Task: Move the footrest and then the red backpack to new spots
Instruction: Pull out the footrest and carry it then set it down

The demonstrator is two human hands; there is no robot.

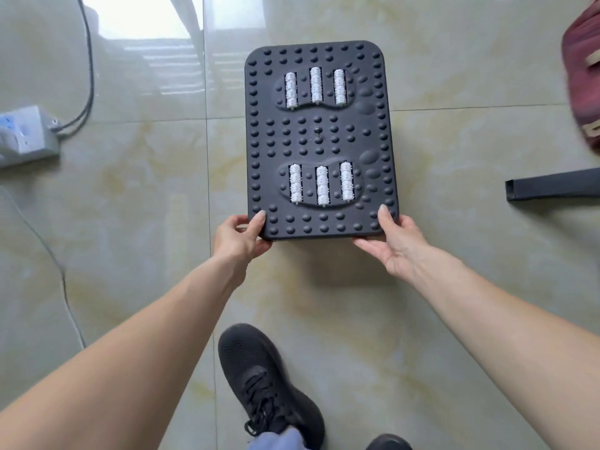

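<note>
The footrest (319, 138) is a black studded board with white massage rollers, held flat above the glossy tiled floor, its shadow on the tiles below its near edge. My left hand (242, 237) grips its near left corner, thumb on top. My right hand (394, 243) grips the near right corner the same way. The red backpack (582, 76) shows only partly at the right edge, blurred, with tan strap pieces on it.
A grey power strip (27, 136) with black cables (87, 76) lies on the floor at left, and a thin cable trails toward me. A black bar (552, 188) lies at right. My black shoe (266, 388) stands on the tiles below the footrest.
</note>
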